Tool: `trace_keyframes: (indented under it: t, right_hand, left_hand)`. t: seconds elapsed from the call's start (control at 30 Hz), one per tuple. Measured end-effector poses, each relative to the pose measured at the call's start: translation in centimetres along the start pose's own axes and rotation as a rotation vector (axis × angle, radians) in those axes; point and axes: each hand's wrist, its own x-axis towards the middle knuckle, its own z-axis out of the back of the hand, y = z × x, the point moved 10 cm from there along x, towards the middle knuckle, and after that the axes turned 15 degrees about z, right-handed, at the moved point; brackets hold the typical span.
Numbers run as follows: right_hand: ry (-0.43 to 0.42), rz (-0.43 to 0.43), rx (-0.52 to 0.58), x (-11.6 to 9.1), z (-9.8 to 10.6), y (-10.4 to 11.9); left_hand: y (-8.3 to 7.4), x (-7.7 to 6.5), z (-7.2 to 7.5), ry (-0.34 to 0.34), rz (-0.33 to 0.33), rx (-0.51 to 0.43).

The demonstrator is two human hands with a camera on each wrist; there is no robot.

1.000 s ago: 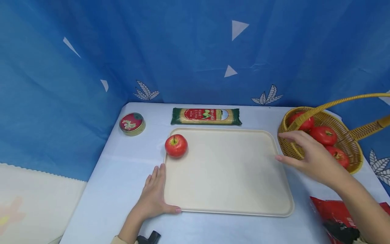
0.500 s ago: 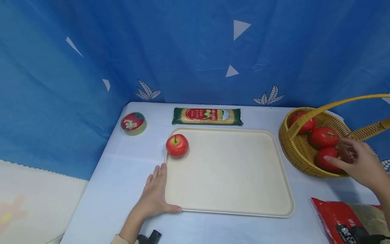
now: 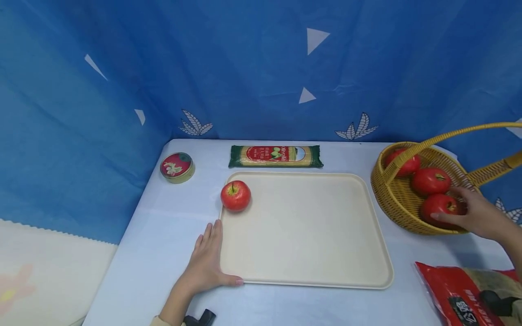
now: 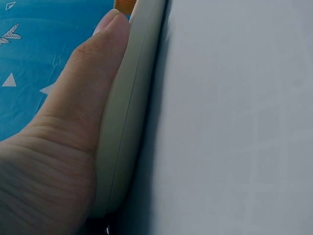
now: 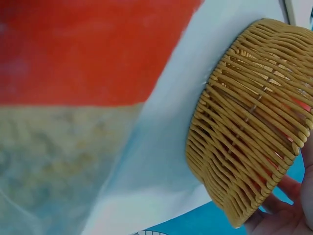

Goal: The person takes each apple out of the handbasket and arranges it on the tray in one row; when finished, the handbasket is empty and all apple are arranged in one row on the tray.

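My left hand (image 3: pixel 204 265) rests at the near left corner of a cream tray (image 3: pixel 303 231), fingers straight along its left side. In the left wrist view, the thumb (image 4: pixel 88 78) lies along the tray's outer edge. One red apple (image 3: pixel 235 196) sits on the tray's far left corner. Over at the right, my right hand (image 3: pixel 479 215) reaches into a yellow wicker basket (image 3: pixel 389 203), its thumb and fingers around the nearest red apple (image 3: pixel 436 209). Two more apples (image 3: pixel 431 181) lie behind that one. The right wrist view shows mostly the basket's woven side (image 5: pixel 244 117), with the grasp itself mostly hidden.
Behind the tray lies a spaghetti packet (image 3: pixel 276 156). A round tin (image 3: pixel 177 166) stands at the far left of the table. A red bag (image 3: pixel 461 290) lies at the near right, below the right forearm. The basket's tall handle (image 3: pixel 461 135) arches over its right part.
My right hand has moved from the basket's left rim to its near right side and closed around the nearest apple. The basket's apples show more fully. My left hand has stayed on the tray.
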Motion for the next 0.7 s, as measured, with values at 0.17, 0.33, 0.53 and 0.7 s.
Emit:
trace_keyframes:
  t: [0.17,0.33,0.53,0.7]
  right_hand:
    - [0.079,0.003,0.002,0.6,-0.3,0.0]
    - [0.138,-0.056,0.008,0.6,-0.8,-0.9]
    - [0.195,-0.045,0.016,0.8,-1.3,-1.0]
    - [0.163,0.026,0.004,1.5,-1.0,-0.1]
  left_hand:
    - [0.0,0.0,0.0,-0.009,-0.004,-0.005]
    - [0.1,0.0,0.1,-0.033,-0.006,-0.005]
    - [0.0,0.0,0.1,-0.021,-0.01,-0.008]
    - [0.0,0.0,0.1,-0.011,-0.008,0.001]
